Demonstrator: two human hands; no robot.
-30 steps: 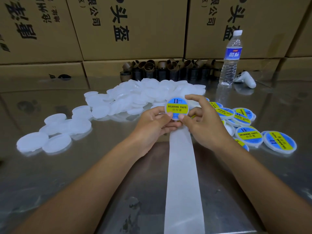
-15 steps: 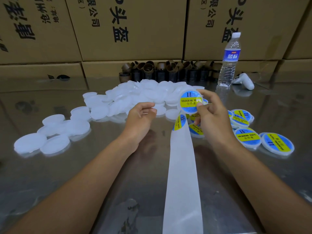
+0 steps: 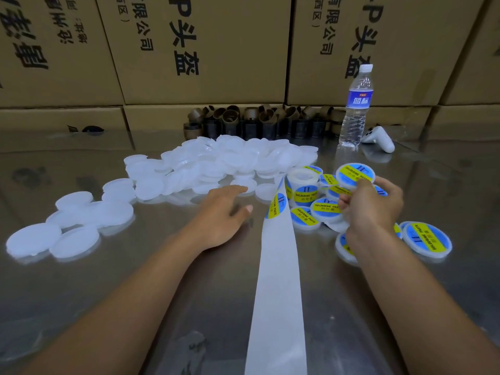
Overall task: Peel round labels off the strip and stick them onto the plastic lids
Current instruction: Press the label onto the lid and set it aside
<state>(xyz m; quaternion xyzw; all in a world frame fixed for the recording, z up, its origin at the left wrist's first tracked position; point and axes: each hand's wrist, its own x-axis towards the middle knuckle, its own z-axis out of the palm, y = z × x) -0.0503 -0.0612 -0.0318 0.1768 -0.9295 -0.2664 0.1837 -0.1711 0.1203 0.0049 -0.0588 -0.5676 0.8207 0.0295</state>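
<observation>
My right hand [image 3: 370, 212] pinches a labelled round white plastic lid [image 3: 355, 173] at two o'clock, bound, I judge, for the finished heap [image 3: 324, 209] beneath it, while my left hand [image 3: 219, 212], loose-fingered and empty, hovers by the blank white lids [image 3: 216, 163] at eleven to pick the next.

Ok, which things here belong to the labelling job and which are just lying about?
Job: label roll, backing strip, plain white lids, labelled lids, finished lid held in right hand.
Lying about: water bottle, white controller, brown tubes, cardboard boxes.
</observation>
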